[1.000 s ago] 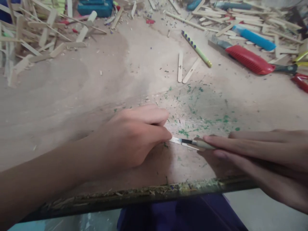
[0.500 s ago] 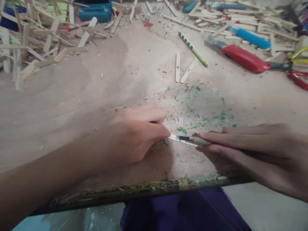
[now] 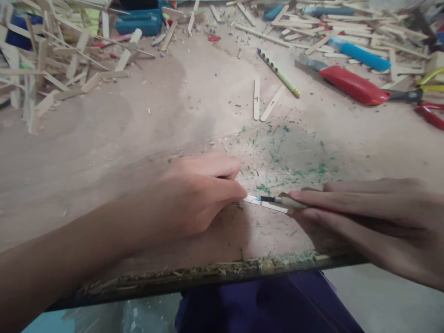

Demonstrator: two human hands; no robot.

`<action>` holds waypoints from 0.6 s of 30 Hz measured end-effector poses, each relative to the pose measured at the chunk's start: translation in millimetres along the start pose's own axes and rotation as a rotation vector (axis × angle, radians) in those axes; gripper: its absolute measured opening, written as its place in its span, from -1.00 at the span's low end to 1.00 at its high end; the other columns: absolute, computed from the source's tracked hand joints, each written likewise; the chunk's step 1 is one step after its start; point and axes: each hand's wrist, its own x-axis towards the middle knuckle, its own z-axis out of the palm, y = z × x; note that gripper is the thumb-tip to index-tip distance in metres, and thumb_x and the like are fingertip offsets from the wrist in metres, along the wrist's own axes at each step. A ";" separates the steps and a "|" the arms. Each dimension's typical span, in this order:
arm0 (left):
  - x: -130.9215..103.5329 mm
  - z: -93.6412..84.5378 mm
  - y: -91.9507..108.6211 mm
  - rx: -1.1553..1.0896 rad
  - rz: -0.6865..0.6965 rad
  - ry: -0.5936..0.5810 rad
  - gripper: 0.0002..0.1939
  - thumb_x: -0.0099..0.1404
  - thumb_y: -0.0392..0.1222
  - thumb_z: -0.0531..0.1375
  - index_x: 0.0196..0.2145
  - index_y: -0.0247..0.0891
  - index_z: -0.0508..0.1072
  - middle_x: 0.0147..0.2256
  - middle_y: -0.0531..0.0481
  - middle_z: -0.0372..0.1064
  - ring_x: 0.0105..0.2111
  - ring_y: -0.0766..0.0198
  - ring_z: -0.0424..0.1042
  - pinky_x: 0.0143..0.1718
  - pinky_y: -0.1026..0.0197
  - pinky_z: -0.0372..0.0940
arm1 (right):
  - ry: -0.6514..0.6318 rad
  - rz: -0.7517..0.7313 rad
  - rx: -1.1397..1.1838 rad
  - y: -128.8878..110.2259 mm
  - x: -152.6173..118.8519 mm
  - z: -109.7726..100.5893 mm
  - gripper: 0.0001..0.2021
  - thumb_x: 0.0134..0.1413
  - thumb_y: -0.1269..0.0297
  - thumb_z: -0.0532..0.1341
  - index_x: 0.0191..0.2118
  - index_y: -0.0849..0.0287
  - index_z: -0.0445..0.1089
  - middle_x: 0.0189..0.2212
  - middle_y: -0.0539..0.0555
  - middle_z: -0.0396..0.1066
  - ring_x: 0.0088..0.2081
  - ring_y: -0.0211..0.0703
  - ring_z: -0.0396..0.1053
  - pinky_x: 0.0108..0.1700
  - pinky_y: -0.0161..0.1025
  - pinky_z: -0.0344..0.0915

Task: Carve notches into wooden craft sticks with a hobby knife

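Observation:
Near the front of the wooden table, my left hand (image 3: 204, 192) pinches one end of a pale popsicle stick (image 3: 275, 207); its fingers hide that end. From the right, my right hand (image 3: 378, 212) is closed on a craft knife (image 3: 291, 202) with a light wooden handle, metal collar and dark blade section. The blade tip lies against the stick, close to my left fingertips. Green shavings (image 3: 263, 188) are scattered around the stick. Farther back lie two more sticks (image 3: 256, 99), forming a V.
A yellow-green pencil (image 3: 279, 73) lies beyond the two sticks. To its right are a red-handled cutter (image 3: 354, 84) and a blue tube (image 3: 362, 53) by a heap of sticks. Another stick pile (image 3: 41, 64) and a teal box (image 3: 138, 21) stand at back left.
The knife and my right hand have shifted very slightly to the right. My left hand keeps its pinch on the stick, and the view has moved a little.

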 end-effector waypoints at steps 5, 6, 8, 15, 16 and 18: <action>-0.4 0.9 0.8 -0.011 -0.024 -0.003 -0.57 0.67 -0.42 0.18 -0.41 -0.19 0.49 -0.39 0.04 0.27 -0.38 0.22 0.28 -0.36 0.04 0.11 | -0.036 -0.070 -0.076 1.5 5.3 -3.0 -0.72 0.73 0.29 0.23 0.18 0.12 0.74 -0.16 0.08 0.83 -0.32 -0.17 0.79 -0.43 -0.41 0.60; -0.2 1.1 0.9 -0.013 -0.023 -0.001 -0.58 0.67 -0.43 0.18 -0.40 -0.19 0.51 -0.39 0.04 0.28 -0.38 0.23 0.29 -0.35 0.05 0.12 | -0.044 -0.067 -0.064 2.1 5.9 -4.3 -0.72 0.73 0.31 0.24 0.18 0.14 0.74 -0.15 0.08 0.83 -0.31 -0.18 0.79 -0.41 -0.43 0.61; 0.2 1.3 0.9 -0.016 -0.014 0.001 -0.57 0.67 -0.44 0.17 -0.39 -0.19 0.54 -0.39 0.04 0.30 -0.38 0.24 0.32 -0.35 0.07 0.14 | -0.056 -0.054 -0.023 3.1 6.3 -6.0 -0.74 0.70 0.33 0.28 0.21 0.13 0.75 -0.11 0.08 0.84 -0.27 -0.16 0.81 -0.36 -0.44 0.64; 0.3 -1.6 0.7 0.007 -0.010 0.000 -0.54 0.68 -0.42 0.16 -0.42 -0.20 0.54 -0.41 0.05 0.30 -0.40 0.27 0.31 -0.38 0.12 0.12 | -0.028 0.004 0.067 2.9 6.1 -4.1 -0.71 0.70 0.32 0.28 0.25 0.12 0.76 -0.08 0.13 0.84 -0.22 -0.12 0.82 -0.37 -0.39 0.63; 0.2 -2.1 0.8 0.004 -0.012 -0.002 -0.55 0.68 -0.42 0.16 -0.42 -0.20 0.55 -0.41 0.05 0.32 -0.39 0.27 0.32 -0.37 0.12 0.13 | -0.036 -0.003 0.063 2.6 6.7 -4.0 -0.71 0.71 0.32 0.27 0.23 0.14 0.77 -0.11 0.13 0.83 -0.23 -0.14 0.81 -0.41 -0.39 0.58; 0.1 -2.5 0.8 -0.010 -0.016 0.001 -0.57 0.68 -0.42 0.18 -0.38 -0.20 0.58 -0.40 0.05 0.34 -0.39 0.27 0.33 -0.36 0.12 0.15 | -0.046 -0.021 0.077 1.7 7.8 -3.9 -0.71 0.74 0.31 0.24 0.21 0.15 0.76 -0.18 0.10 0.81 -0.29 -0.20 0.78 -0.43 -0.38 0.53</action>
